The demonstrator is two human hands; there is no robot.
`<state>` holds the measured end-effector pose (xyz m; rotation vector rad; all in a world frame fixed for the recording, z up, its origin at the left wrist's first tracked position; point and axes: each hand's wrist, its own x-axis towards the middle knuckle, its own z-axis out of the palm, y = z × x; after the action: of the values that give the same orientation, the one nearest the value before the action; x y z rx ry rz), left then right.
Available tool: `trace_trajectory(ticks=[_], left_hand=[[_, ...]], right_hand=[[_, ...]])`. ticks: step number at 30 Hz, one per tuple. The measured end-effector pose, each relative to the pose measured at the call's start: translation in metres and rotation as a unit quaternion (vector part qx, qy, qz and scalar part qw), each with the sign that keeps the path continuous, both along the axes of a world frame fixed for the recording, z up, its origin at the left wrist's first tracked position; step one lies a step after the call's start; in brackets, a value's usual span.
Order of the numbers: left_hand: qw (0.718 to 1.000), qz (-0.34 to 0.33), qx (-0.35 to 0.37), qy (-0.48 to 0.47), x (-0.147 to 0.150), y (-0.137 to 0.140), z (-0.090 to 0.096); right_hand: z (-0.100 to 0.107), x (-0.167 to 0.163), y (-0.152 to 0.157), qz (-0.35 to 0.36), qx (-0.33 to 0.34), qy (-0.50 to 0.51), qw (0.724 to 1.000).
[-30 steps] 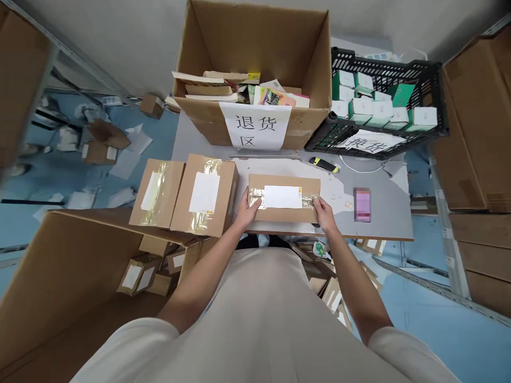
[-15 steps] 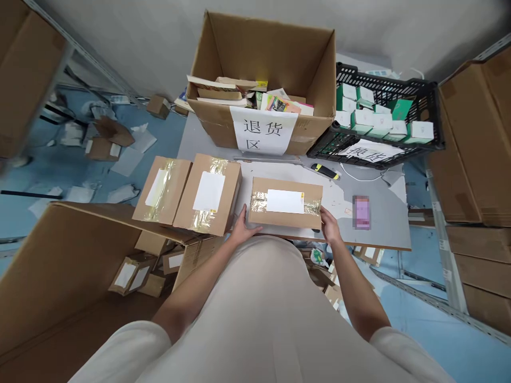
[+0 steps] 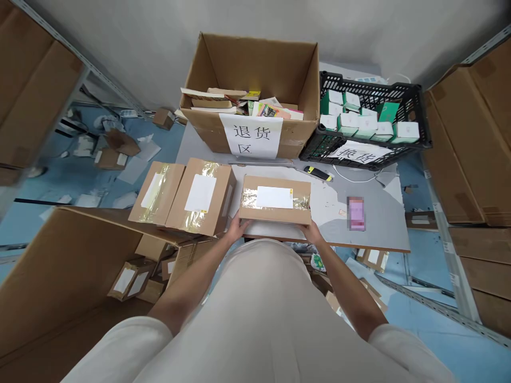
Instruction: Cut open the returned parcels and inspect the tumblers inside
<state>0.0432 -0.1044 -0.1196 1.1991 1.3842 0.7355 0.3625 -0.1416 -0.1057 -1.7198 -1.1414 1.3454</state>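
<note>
A taped cardboard box (image 3: pixel 275 215) with a white label (image 3: pixel 274 197) is at the front of the table, between my two hands. My left hand (image 3: pixel 237 229) grips its lower left corner, and my right hand (image 3: pixel 311 232) has the lower right corner. Fingertips of both hands are partly hidden under the box. Just left of it stand two more taped boxes side by side, a larger box (image 3: pixel 207 207) and a smaller box (image 3: pixel 154 205), each with a white label.
Behind stand a big open carton (image 3: pixel 255 64) of books and a black crate (image 3: pixel 359 162) of green-and-white packs. A box cutter (image 3: pixel 318 173) and a blurred pink phone-like object (image 3: pixel 356 214) lie on the table (image 3: pixel 383 223). A large open carton (image 3: pixel 51 266) holds parcels at lower left.
My left hand has closed onto the box's left corner from its spread pose. My right hand has slid from the right side to the lower edge. The camera view has shifted slightly.
</note>
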Motion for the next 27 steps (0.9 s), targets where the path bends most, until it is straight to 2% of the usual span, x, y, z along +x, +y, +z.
trace_trajectory(ticks=[4, 7, 9, 14, 20, 24, 27], left_hand=[[0.996, 0.002, 0.033, 0.084, -0.001, 0.013, 0.033], [0.982, 0.005, 0.081, 0.169, 0.006, 0.026, 0.056], [0.971, 0.012, 0.072, 0.227, 0.014, 0.035, 0.064], [0.963, 0.004, -0.014, 0.269, 0.027, 0.054, 0.061], [0.958, -0.015, -0.038, 0.283, 0.025, 0.062, 0.059], [0.972, 0.005, -0.009, 0.235, 0.021, 0.049, 0.055], [0.985, 0.054, 0.024, 0.161, 0.009, 0.027, 0.044]], right_hand=[[0.02, 0.014, 0.004, 0.017, -0.002, -0.019, 1.0], [0.039, 0.019, 0.009, 0.046, 0.037, -0.11, 0.992], [0.047, 0.018, 0.015, 0.057, 0.037, -0.177, 0.982], [0.044, 0.01, 0.037, 0.044, -0.016, -0.215, 0.975], [0.036, 0.014, 0.047, 0.04, -0.028, -0.189, 0.981], [0.033, 0.021, 0.036, 0.04, -0.036, -0.169, 0.984], [0.025, 0.028, 0.015, 0.011, -0.011, -0.098, 0.995]])
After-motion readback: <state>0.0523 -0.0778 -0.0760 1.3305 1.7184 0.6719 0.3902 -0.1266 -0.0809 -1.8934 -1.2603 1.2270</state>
